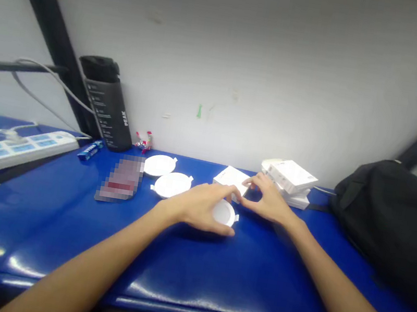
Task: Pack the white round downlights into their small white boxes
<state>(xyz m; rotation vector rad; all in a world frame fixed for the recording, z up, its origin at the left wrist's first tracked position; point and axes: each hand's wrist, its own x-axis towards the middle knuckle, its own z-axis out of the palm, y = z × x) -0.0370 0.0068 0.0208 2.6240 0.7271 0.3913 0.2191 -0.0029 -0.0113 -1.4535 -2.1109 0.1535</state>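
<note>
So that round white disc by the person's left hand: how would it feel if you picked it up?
The round white disc, probably a slim recessed downlight, looks light and fairly stiff, judging by its thin plastic-looking body. Lying on the glossy blue table, it would probably slide when pushed rather than roll, though its side clips might snag.

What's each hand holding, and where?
Left hand has a round white downlight by its rim. Right hand touches the edge of a white box; hold unclear.

The bare left forearm (97, 259) and right forearm (344, 299) taper to a slim left hand (200, 207) and right hand (268, 200).
</note>
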